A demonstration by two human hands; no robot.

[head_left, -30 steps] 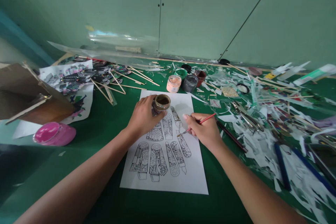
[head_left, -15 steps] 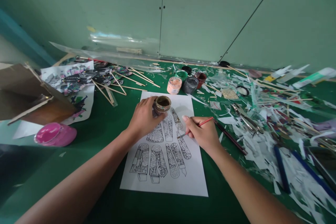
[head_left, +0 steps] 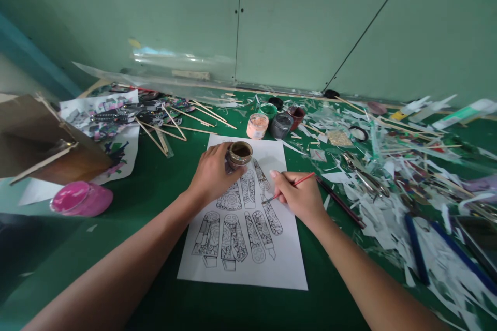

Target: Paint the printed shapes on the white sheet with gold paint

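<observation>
A white sheet of paper printed with black patterned outlines of puppet-like parts lies in front of me on the green table. My left hand is closed around a small jar of brown paint, held over the upper part of the sheet with its mouth facing up. Between the fingers and thumb of my right hand is a thin red paintbrush. Its dark tip is at one of the outlined limbs, right of the sheet's middle. Some printed shapes are hidden behind the jar and my left hand.
Open paint jars, peach, grey and dark red, stand beyond the sheet. A pink paint jar is at left by a cardboard box. Paper scraps, pliers and a dark pencil lie at right.
Hardly anything differs. Both hands keep their places, the left with the paint jar, the right with the brush tip at about the same spot on the sheet.
</observation>
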